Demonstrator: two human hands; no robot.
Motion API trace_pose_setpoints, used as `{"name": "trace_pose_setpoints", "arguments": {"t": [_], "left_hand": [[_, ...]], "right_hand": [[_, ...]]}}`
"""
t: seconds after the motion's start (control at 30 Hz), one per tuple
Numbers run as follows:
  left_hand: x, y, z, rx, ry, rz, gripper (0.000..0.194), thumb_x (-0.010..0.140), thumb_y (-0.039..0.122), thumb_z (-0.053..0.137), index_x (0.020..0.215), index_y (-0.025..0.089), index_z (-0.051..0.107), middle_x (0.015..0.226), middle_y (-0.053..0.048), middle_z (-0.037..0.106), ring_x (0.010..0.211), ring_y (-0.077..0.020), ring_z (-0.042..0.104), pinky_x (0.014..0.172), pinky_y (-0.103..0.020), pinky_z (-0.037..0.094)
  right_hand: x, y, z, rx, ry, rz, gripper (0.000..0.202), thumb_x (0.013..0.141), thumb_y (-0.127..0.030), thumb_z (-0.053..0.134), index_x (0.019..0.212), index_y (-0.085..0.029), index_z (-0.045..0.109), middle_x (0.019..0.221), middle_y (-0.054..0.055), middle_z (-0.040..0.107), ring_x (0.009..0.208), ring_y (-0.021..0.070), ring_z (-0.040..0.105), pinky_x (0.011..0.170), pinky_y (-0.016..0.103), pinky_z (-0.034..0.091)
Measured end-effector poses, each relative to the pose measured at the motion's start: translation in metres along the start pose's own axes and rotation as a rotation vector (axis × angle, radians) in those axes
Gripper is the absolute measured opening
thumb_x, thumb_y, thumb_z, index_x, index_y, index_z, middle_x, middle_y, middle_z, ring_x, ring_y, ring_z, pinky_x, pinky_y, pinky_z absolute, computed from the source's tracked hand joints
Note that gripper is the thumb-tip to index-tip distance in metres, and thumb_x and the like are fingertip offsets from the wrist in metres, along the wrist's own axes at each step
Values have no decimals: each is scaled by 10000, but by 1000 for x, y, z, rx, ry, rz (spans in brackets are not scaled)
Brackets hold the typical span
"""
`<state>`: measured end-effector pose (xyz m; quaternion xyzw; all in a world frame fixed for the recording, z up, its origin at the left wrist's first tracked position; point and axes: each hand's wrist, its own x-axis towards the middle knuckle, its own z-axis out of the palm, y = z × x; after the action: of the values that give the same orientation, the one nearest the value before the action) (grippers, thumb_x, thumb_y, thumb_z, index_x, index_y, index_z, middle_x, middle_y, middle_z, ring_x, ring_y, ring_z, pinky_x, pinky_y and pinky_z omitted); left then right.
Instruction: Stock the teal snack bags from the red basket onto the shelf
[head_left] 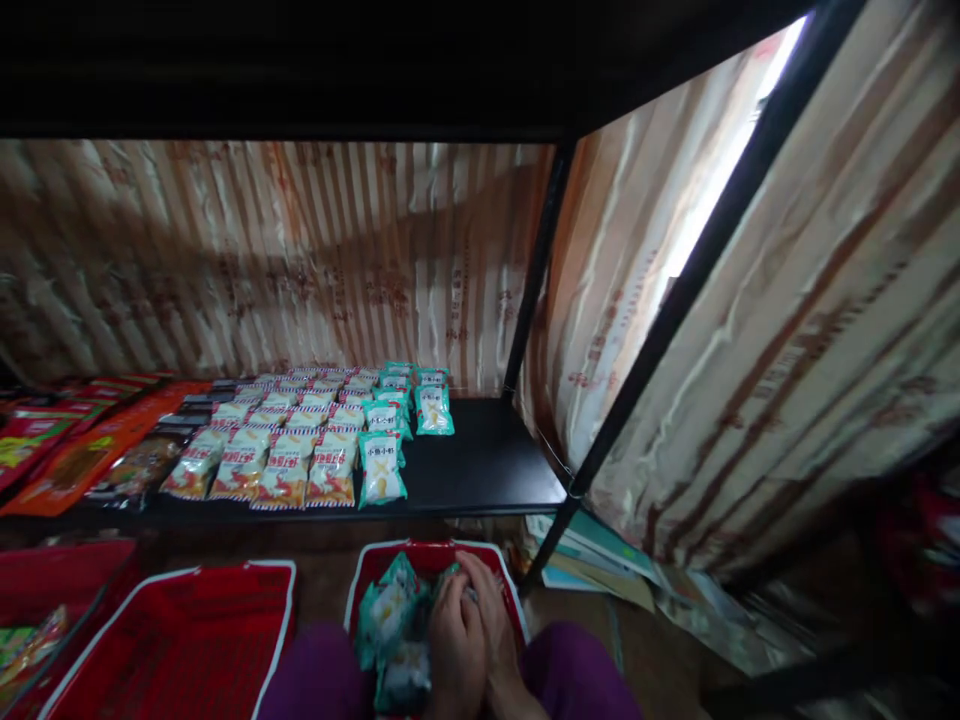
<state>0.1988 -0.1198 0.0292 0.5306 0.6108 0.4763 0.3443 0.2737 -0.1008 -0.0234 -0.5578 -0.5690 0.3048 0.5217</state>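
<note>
Between my knees, a red basket (358, 575) with a white rim holds several green-and-white snack bags (390, 610). My left hand (456, 640) and my right hand (489, 615) are together over its right side, fingers closed and cupped toward each other. Bits of green and white wrapper show between them; the rest of what they hold is hidden. On the black shelf ahead, matching green snack bags (382, 468) lie in rows, with a separate short row (433, 405) to their right.
Left of the green bags are rows of white-and-orange snack bags (285, 465), then orange packets (90, 465). A second red basket (187, 640) stands at left. A black shelf post (637, 380) rises at right, with flattened cardboard (600, 560) by its foot.
</note>
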Motion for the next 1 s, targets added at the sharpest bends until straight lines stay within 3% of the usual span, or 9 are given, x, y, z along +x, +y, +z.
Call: {"name": "trace_pose_setpoints", "arguments": {"t": [0.1, 0.2, 0.3, 0.4, 0.53, 0.67, 0.77, 0.87, 1.0], "left_hand": [[-27, 5, -19, 94, -55, -64, 378, 763, 115, 372, 959, 133, 695, 1050, -169, 710, 987, -259, 667, 908, -390, 497], [-39, 11, -40, 116, -75, -73, 342, 763, 95, 399, 952, 130, 682, 1009, -151, 721, 951, -237, 674, 882, -355, 499], [-37, 19, -57, 138, -54, -49, 296, 770, 97, 422, 913, 151, 675, 989, -126, 720, 965, -227, 658, 909, -357, 475], [-22, 26, -65, 143, -22, -10, 299, 803, 121, 412, 962, 155, 662, 1031, -115, 707, 1006, -211, 638, 943, -350, 455], [11, 31, -57, 146, 27, 12, 329, 820, 143, 411, 1055, 109, 639, 1142, -154, 661, 1105, -212, 601, 1000, -342, 423], [56, 32, -30, 139, 65, 31, 381, 846, 165, 399, 1160, 75, 595, 1342, -187, 537, 1286, -218, 475, 1085, -334, 351], [98, 35, -4, 139, 93, 44, 423, 869, 180, 382, 1247, 71, 535, 1452, -191, 416, 1363, -226, 377, 1120, -350, 309], [144, 38, 18, 150, 119, 58, 458, 867, 182, 397, 1300, 56, 482, 1506, -208, 316, 1416, -256, 270, 1149, -388, 252], [209, 37, 40, 177, 161, 59, 499, 840, 170, 437, 1322, 39, 442, 1515, -240, 273, 1436, -296, 196, 1153, -445, 231]], "right_hand": [[-31, -17, 1, -27, -28, 1, 429, 683, -181, 468, 1031, -266, 703, 1101, 74, 676, 1076, 269, 609, 1004, 474, 453], [-50, -37, 5, -62, -44, -94, 436, 690, -144, 437, 1034, -222, 694, 1061, 99, 679, 1014, 251, 631, 949, 450, 492], [-51, -56, 9, -65, -52, -154, 447, 686, -128, 478, 1075, -233, 671, 1070, 79, 676, 1037, 228, 616, 967, 417, 480], [-35, -68, 9, -69, -31, -193, 427, 712, -132, 499, 1100, -218, 655, 1114, 92, 658, 1076, 228, 598, 980, 418, 471], [9, -68, 1, -76, 28, -196, 374, 766, -147, 473, 1097, -178, 643, 1097, 122, 651, 971, 222, 640, 938, 423, 500], [68, -55, -11, -69, 82, -157, 324, 814, -210, 474, 1098, -169, 626, 1089, 131, 656, 922, 218, 662, 897, 419, 524], [117, -41, -16, -59, 89, -97, 318, 819, -246, 478, 1096, -174, 617, 1088, 120, 669, 928, 216, 670, 851, 400, 549], [165, -28, -15, -42, 51, -18, 332, 819, -252, 463, 1107, -176, 608, 1065, 110, 685, 812, 197, 699, 694, 346, 589], [229, -17, -4, -41, 8, 74, 373, 834, -248, 454, 1178, -186, 584, 1089, 109, 683, 682, 163, 704, 568, 284, 576]]}}
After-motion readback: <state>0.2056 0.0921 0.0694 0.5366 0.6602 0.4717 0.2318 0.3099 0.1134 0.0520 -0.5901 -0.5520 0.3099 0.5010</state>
